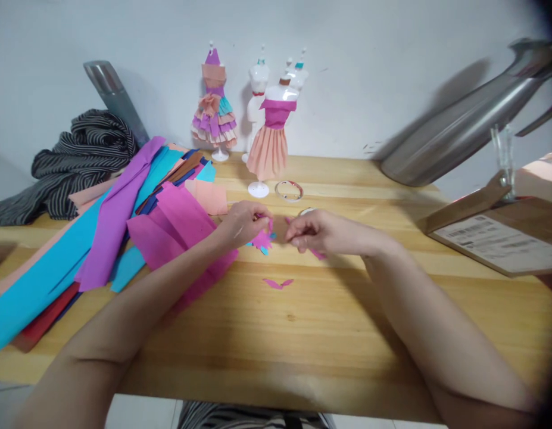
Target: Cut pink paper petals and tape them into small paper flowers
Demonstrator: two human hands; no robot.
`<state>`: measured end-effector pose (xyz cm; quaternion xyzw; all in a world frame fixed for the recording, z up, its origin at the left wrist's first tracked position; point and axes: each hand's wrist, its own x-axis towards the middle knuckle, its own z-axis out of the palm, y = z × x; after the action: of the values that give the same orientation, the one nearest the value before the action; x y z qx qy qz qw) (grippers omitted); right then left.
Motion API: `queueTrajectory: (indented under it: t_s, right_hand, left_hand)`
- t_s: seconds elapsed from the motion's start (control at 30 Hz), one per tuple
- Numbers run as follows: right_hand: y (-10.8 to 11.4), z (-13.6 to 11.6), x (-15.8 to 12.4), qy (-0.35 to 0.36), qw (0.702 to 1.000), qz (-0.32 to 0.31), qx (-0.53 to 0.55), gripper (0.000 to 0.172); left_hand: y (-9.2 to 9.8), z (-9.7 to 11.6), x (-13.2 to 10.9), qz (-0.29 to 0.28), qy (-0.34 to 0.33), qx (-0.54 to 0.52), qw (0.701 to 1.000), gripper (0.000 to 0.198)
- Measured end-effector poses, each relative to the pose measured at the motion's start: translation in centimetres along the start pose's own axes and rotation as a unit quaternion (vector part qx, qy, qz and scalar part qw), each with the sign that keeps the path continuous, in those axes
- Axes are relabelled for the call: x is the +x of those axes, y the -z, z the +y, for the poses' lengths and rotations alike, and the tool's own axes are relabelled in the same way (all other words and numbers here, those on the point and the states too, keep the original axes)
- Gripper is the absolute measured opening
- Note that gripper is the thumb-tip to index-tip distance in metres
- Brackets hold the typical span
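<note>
My left hand (246,224) is pinched on a small piece of pink paper (271,224), above pink and blue scraps (261,240) on the table. Just to its right, my right hand (312,231) has its fingers closed together; a bit of pink shows at the fingertips, too small to make out. Under that hand a pink scrap (318,254) sticks out. Two joined slivers of pink paper (278,284) lie on the wood in front of both hands. Large pink crepe sheets (181,220) spread beside my left forearm.
Small mannequins in paper dresses (274,140) (214,113) stand at the back, near a round bangle (289,190). Coloured paper strips (56,271), striped cloth (86,146) and a bottle (117,95) are left. A steel jug (463,119) and a cardboard box (490,238) stand right.
</note>
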<state>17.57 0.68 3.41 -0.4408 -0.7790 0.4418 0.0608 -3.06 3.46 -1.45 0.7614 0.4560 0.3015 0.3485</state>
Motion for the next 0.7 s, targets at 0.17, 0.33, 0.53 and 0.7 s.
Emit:
queueTrajectory:
  t_s: [0.17, 0.33, 0.53, 0.7]
  right_hand:
    - [1.2, 0.7, -0.2, -0.125, 0.968, 0.044, -0.213, 0.014]
    - [0.5, 1.3, 0.8, -0.204, 0.928, 0.051, -0.307, 0.017]
    - [2.0, 1.8, 0.1, -0.230, 0.905, 0.132, -0.331, 0.018]
    - [2.3, 3.9, 0.9, -0.221, 0.916, 0.055, -0.330, 0.016]
  left_hand:
    - [0.0, -0.2, 0.1, 0.008, 0.013, -0.047, 0.999, 0.017]
    - [0.2, 0.1, 0.1, 0.037, 0.025, -0.076, 0.996, 0.018]
    - [0.3, 0.4, 0.1, 0.041, 0.042, -0.106, 0.993, 0.016]
    - [0.2, -0.1, 0.1, 0.041, 0.004, -0.081, 0.996, 0.016]
